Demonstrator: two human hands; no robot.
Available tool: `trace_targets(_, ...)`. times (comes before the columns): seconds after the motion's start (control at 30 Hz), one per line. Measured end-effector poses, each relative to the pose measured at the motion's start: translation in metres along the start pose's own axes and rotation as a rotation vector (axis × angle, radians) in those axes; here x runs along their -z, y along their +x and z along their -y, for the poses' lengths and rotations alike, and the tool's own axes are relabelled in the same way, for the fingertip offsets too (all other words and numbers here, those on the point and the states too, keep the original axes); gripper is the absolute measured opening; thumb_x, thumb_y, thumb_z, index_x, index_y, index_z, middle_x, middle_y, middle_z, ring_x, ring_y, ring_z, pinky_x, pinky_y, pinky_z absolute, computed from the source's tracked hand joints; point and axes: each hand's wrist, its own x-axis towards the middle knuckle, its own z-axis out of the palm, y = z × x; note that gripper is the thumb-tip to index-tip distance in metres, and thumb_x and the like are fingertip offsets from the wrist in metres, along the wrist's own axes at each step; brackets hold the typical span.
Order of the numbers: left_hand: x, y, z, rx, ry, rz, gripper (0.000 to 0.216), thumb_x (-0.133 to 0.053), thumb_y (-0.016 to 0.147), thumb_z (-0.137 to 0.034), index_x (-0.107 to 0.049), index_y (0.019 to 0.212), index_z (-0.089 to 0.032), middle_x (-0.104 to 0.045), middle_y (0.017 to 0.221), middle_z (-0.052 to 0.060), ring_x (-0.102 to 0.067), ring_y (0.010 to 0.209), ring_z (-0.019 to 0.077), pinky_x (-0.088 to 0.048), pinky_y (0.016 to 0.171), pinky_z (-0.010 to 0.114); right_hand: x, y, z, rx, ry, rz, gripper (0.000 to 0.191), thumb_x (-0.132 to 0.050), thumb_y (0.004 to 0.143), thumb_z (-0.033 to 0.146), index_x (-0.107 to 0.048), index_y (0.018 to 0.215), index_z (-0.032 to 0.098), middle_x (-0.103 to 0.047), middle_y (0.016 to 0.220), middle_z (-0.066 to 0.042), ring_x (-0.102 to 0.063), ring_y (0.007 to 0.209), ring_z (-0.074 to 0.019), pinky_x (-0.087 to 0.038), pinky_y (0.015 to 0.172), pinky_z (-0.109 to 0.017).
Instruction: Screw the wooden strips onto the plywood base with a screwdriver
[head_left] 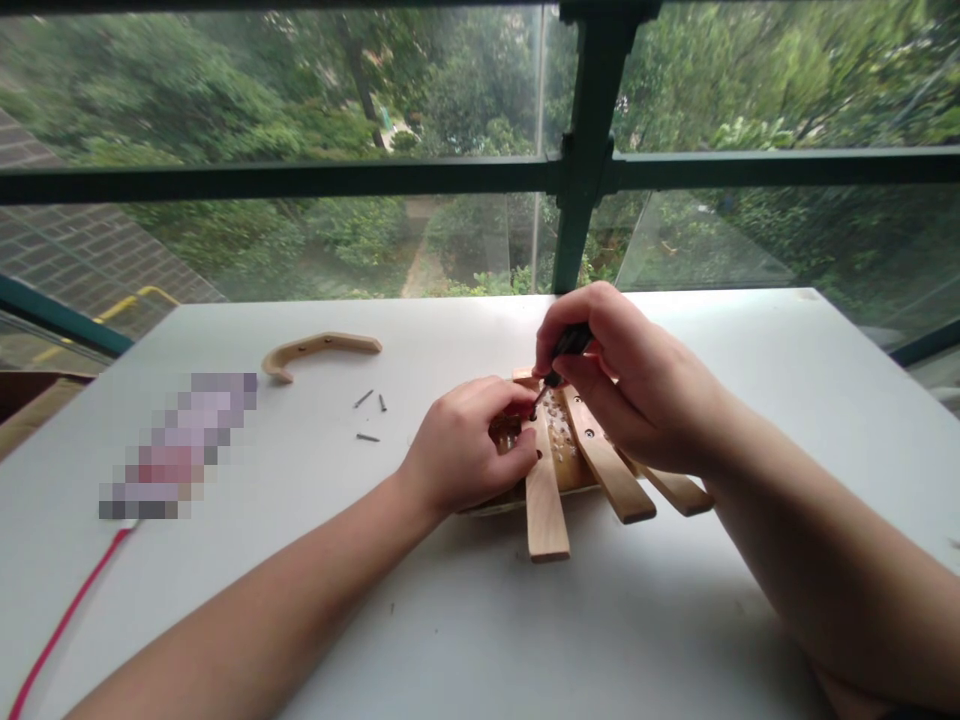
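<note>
A small wooden assembly [577, 465] of flat slats fanned over a rounded base lies on the white table [480, 600]. My left hand [469, 440] is closed on its left side, fingers pinched near a hole in a slat. My right hand [626, 375] is wrapped round a black-handled screwdriver [566, 350], whose tip points down at the slat beside my left fingertips. Whether a screw sits under the tip is hidden.
A curved wooden piece [319, 352] lies at the back left. Three loose screws [369, 412] lie between it and my left hand. A blurred flat object [180, 445] with a red cord [67, 620] rests at the left. A glass window with dark green frame stands behind the table.
</note>
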Motion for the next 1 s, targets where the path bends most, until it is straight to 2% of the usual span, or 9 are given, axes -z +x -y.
trace_targets(0.17,0.0042,0.0017,-0.0003,0.078,-0.037,0.054,0.025,-0.067,0.079,-0.024,-0.070,0.104,-0.021,-0.072,0.099,0.002,-0.067,0.084,0.0165,-0.055,0.077,0.029,0.0000,0.0002,-0.0012,-0.009,-0.022,0.002,0.020,-0.046,0.090,0.010,-0.048,0.106,0.021,-0.058,0.096,-0.004,-0.057,0.083,-0.0151,-0.049,0.076,-0.029)
trace_targets(0.5,0.0002,0.0004,-0.0058,0.192,-0.057,0.020,0.027,-0.069,0.080,-0.034,-0.070,0.104,-0.021,-0.073,0.096,0.000,-0.067,0.086,0.0148,-0.054,0.081,0.027,-0.0006,-0.0002,-0.0038,0.052,-0.052,-0.008,0.018,-0.048,0.088,0.009,-0.051,0.104,0.015,-0.058,0.094,-0.005,-0.056,0.081,-0.0142,-0.047,0.073,-0.028)
trace_targets(0.77,-0.0036,0.0008,-0.0028,0.224,-0.063,-0.035,0.017,-0.065,0.084,-0.031,-0.072,0.096,-0.021,-0.074,0.087,-0.001,-0.067,0.079,0.0145,-0.053,0.079,0.028,-0.0003,-0.0009,-0.0011,0.047,-0.034,0.000,0.018,-0.046,0.089,0.009,-0.052,0.106,0.014,-0.059,0.096,-0.006,-0.056,0.083,-0.0144,-0.049,0.075,-0.029)
trace_targets(1.0,-0.0029,0.0018,-0.0015,0.233,-0.081,-0.013,0.013,-0.064,0.085,-0.030,-0.072,0.091,-0.021,-0.074,0.093,-0.001,-0.066,0.085,0.0151,-0.050,0.080,0.028,-0.0005,0.0000,-0.0009,0.065,-0.033,-0.029,0.019,-0.044,0.090,0.006,-0.052,0.107,0.012,-0.059,0.095,-0.005,-0.057,0.083,-0.0123,-0.049,0.074,-0.027)
